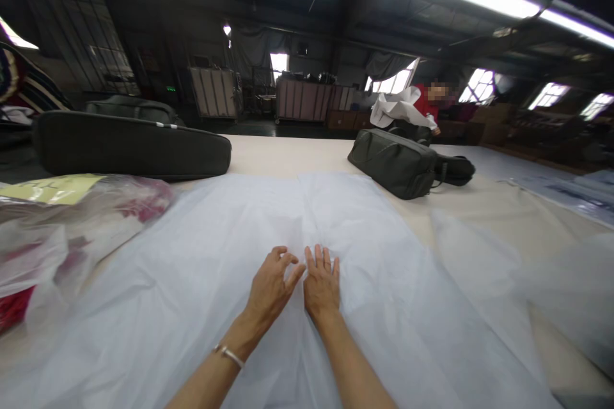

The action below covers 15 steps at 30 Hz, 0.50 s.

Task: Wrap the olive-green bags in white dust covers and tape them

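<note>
A large, thin whitish-blue sheet (192,255) lies spread over the table in front of me, with creases running down its middle. My left hand (274,284) is at the centre of the sheet, its fingers apart and slightly bent, holding nothing; a bracelet is on that wrist. Close beside it on the right, my right hand (322,281) rests flat on the sheet with its fingers spread. The two hands nearly touch at the thumbs.
Dark bags stand at the back left (134,144) and back right (398,163) of the table (288,148). Clear plastic bags (105,217) with red contents lie left. More thin sheeting (484,262) lies right. Beyond the table, a person in red (422,102) handles white material.
</note>
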Motion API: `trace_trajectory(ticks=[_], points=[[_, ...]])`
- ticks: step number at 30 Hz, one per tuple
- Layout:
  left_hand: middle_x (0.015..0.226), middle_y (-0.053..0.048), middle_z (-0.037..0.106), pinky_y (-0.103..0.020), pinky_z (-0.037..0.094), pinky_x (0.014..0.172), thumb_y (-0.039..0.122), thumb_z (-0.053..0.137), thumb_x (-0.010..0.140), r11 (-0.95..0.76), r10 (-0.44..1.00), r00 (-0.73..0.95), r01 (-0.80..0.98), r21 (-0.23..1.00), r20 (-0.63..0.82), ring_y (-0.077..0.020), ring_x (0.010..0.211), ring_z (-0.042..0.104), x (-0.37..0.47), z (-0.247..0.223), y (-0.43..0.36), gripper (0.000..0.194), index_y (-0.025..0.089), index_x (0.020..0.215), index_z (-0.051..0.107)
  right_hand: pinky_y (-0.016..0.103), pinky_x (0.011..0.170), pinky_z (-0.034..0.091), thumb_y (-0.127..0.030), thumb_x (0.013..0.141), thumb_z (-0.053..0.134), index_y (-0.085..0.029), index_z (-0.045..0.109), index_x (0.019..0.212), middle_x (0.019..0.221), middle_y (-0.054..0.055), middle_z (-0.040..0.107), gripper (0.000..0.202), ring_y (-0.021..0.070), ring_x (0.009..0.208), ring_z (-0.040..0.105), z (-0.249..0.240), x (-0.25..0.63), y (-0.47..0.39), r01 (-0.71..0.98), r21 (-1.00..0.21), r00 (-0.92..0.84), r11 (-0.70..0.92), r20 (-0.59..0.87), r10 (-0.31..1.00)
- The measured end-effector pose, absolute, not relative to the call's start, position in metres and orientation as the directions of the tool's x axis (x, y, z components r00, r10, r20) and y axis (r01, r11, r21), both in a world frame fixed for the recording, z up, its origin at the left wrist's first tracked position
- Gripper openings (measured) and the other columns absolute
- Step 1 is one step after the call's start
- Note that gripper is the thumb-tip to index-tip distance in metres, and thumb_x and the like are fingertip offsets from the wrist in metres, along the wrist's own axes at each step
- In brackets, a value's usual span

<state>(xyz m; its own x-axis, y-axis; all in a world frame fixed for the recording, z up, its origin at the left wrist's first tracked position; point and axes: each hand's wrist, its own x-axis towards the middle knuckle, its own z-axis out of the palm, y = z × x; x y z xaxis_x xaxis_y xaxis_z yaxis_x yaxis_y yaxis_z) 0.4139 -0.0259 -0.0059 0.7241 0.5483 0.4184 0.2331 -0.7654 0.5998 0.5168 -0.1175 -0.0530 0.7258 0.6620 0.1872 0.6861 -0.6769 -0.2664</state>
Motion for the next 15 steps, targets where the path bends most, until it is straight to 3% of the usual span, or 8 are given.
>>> trace_trajectory(ticks=[2,4,7,10,12,15], points=[[0.123,-0.009,0.061,-0.037,0.053,0.091,0.035,0.036,0.098,-0.694,0.553,0.769,0.213,0.688,0.32,-0.0196,0.104,0.063,0.422,-0.011,-0.025,0.038,0.023,0.131,0.048,0.051,0.119,0.006,-0.028,0.098,0.032,-0.023,0.035,0.148,0.159,0.007,0.028,0.051,0.0264,0.148,0.017,-0.055,0.519,-0.118,0.693,-0.25,0.719,-0.676,0.17,0.674],[0.128,-0.01,0.06,-0.035,0.053,0.092,0.027,0.03,0.099,-0.679,0.568,0.767,0.232,0.696,0.299,-0.0178,0.108,0.063,0.428,-0.019,-0.019,0.047,0.019,0.145,0.03,0.052,0.119,0.006,-0.028,0.098,0.031,-0.021,0.037,0.148,0.159,0.008,0.027,0.051,0.0272,0.148,0.016,-0.056,0.52,-0.118,0.693,-0.239,0.719,-0.68,0.164,0.675],[0.14,-0.011,0.054,-0.04,0.048,0.101,0.021,0.036,0.095,-0.835,0.449,0.833,0.262,0.484,0.325,-0.0207,0.123,0.055,0.43,-0.031,-0.005,0.049,0.019,0.144,0.035,0.053,0.119,0.007,-0.028,0.097,0.03,-0.02,0.038,0.147,0.159,0.009,0.026,0.051,0.0283,0.147,0.017,-0.056,0.52,-0.118,0.696,-0.23,0.716,-0.68,0.158,0.68],[0.151,-0.006,0.043,-0.054,0.03,0.114,0.031,0.044,0.095,-0.932,0.34,0.91,0.291,0.218,0.238,-0.0278,0.14,0.035,0.429,-0.038,0.002,0.047,0.026,0.142,0.043,0.054,0.119,0.007,-0.029,0.096,0.033,-0.021,0.036,0.148,0.159,0.009,0.025,0.052,0.0291,0.148,0.016,-0.055,0.52,-0.119,0.714,-0.219,0.698,-0.665,0.151,0.7],[0.154,-0.004,0.037,-0.061,0.021,0.116,0.039,0.045,0.096,-0.922,0.382,0.91,0.363,0.139,0.16,-0.0315,0.145,0.023,0.427,-0.041,0.002,0.05,0.028,0.145,0.04,0.054,0.119,0.007,-0.031,0.095,0.037,-0.022,0.036,0.148,0.16,0.009,0.024,0.054,0.0294,0.148,0.015,-0.054,0.52,-0.12,0.719,-0.219,0.693,-0.66,0.144,0.706],[0.158,-0.005,0.028,-0.068,0.015,0.114,0.051,0.044,0.094,-0.876,0.481,0.872,0.474,0.088,0.089,-0.0362,0.146,0.017,0.418,-0.044,-0.002,0.059,0.028,0.148,0.034,0.053,0.119,0.007,-0.028,0.095,0.036,-0.02,0.036,0.148,0.16,0.009,0.024,0.054,0.0285,0.148,0.015,-0.055,0.521,-0.12,0.709,-0.217,0.703,-0.671,0.135,0.699]])
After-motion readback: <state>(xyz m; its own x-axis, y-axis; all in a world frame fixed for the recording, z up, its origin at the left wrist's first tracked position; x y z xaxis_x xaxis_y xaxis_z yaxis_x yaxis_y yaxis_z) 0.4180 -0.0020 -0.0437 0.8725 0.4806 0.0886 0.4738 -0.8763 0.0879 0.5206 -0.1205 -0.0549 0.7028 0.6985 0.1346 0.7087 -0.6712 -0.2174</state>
